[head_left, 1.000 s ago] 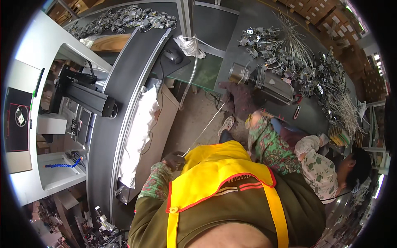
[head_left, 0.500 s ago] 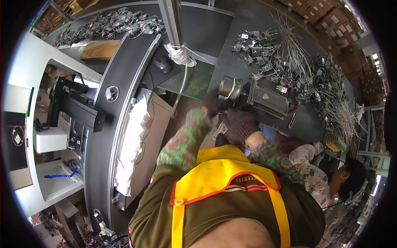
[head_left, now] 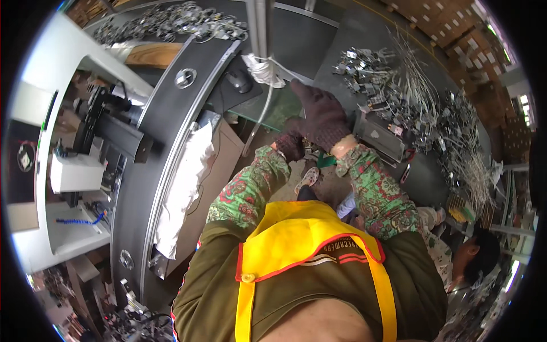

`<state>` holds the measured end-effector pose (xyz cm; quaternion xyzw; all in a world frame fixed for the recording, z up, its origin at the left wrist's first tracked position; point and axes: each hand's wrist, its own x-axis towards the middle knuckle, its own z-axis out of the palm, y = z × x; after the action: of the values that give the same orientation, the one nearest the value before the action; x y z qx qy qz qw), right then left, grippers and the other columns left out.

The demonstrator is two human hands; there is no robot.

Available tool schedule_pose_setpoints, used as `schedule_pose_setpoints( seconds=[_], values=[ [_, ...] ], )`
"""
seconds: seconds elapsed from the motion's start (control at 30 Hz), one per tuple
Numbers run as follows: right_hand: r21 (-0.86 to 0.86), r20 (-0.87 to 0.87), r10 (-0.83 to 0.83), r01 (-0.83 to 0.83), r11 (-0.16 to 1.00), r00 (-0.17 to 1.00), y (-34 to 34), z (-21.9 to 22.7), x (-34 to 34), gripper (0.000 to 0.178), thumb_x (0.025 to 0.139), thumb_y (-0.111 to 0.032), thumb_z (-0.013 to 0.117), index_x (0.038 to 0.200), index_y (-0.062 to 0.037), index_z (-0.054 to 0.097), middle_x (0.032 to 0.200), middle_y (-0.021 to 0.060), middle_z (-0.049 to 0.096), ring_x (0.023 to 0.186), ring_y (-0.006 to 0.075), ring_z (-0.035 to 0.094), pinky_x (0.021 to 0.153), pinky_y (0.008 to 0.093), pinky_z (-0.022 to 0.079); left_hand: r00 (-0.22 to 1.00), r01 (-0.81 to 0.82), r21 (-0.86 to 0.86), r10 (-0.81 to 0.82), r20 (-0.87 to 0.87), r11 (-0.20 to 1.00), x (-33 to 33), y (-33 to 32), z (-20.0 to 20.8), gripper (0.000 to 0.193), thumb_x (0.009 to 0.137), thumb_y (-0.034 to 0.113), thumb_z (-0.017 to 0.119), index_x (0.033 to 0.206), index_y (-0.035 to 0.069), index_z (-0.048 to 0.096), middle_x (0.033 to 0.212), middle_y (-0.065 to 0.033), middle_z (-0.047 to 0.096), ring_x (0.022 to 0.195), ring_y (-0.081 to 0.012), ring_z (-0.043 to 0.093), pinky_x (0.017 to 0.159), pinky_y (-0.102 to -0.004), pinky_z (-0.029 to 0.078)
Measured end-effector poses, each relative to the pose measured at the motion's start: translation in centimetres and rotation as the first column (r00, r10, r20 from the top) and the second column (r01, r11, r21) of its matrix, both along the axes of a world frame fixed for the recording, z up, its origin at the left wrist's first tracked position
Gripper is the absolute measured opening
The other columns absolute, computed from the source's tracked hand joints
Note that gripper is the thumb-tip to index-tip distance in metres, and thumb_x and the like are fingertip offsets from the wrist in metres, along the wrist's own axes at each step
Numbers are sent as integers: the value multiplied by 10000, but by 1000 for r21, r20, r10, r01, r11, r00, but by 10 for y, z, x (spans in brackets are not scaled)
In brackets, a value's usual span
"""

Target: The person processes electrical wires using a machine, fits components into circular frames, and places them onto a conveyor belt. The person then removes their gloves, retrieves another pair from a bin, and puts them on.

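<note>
Both my hands wear dark knitted gloves, with green floral sleeves above the wrists. My right hand is raised beside the dark bench, its fingers stretched up and to the left. Close by on the left, my left hand sits lower, almost touching the right; its fingers are partly hidden and I cannot make out anything in them. Just right of my right hand is a boxy grey metal device. The metal cylinder at its left end is hidden behind that hand. A heap of small metal connectors with cables lies beyond the device.
A black conveyor curves along my left, carrying small ring-shaped parts, past a white machine. A white plastic sheet, a computer mouse and a metal post stand nearby. Another person is at the right.
My right hand has risen from below the device and now covers the cylinder. My left hand has moved slightly. The whole view has shifted, so the bench things appear farther right.
</note>
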<state>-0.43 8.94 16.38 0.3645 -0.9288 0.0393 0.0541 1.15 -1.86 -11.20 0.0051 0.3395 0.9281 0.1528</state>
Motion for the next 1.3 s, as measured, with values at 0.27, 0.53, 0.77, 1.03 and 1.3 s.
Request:
schedule_pose_setpoints(
  seconds=[0.27, 0.53, 0.77, 1.03, 1.3],
  values=[
    [-680, 106, 535, -332, 654, 838, -19, -54, 37, 642, 800, -223, 697, 1371, -64, 449, 1380, 144, 474, 1261, 315, 503, 1061, 384, 415, 733, -507, -809, -344, -586, 298, 113, 1, 156, 586, 787, 150, 724, 1320, 74, 491, 1302, -108, 464, 1009, -210, 619, 798, -359, 522],
    [-857, 200, 417, -47, 513, 887, -24, 4, 92, 517, 772, -74, 697, 1263, -44, 535, 1228, 163, 582, 1166, 294, 569, 986, 381, 463, 954, -97, 263, 15, 298, 960, 198, -33, 251, 330, 799, 75, 661, 1126, 62, 622, 886, -78, 646, 811, -168, 641, 681, -285, 509],
    [-623, 258, 535, -285, 728, 804, 21, -40, 99, 488, 808, -211, 671, 1251, -34, 566, 1126, 107, 653, 949, 256, 653, 813, 333, 509, 965, -221, -556, 264, -4, 801, 207, -20, 226, 286, 882, 48, 604, 1165, 16, 628, 973, -104, 644, 876, -221, 647, 805, -322, 521],
    [-774, 495, 535, 68, 630, 685, -4, -9, 81, 439, 903, -112, 526, 1319, 25, 508, 1248, 140, 609, 1175, 234, 580, 998, 357, 458, 776, -622, -469, 573, -264, 627, 158, -24, 234, 446, 744, 117, 766, 1152, 33, 606, 1034, -143, 628, 922, -264, 639, 817, -327, 513],
    [-787, 270, 635, -214, 579, 724, 1, 0, 72, 391, 946, -80, 518, 1327, 10, 516, 1256, 138, 609, 1143, 239, 609, 953, 365, 494, 729, -683, -728, 18, -685, -65, 159, -54, 242, 266, 814, 118, 697, 1068, 74, 631, 1117, -123, 632, 938, -335, 632, 779, -376, 531]
  ],
)
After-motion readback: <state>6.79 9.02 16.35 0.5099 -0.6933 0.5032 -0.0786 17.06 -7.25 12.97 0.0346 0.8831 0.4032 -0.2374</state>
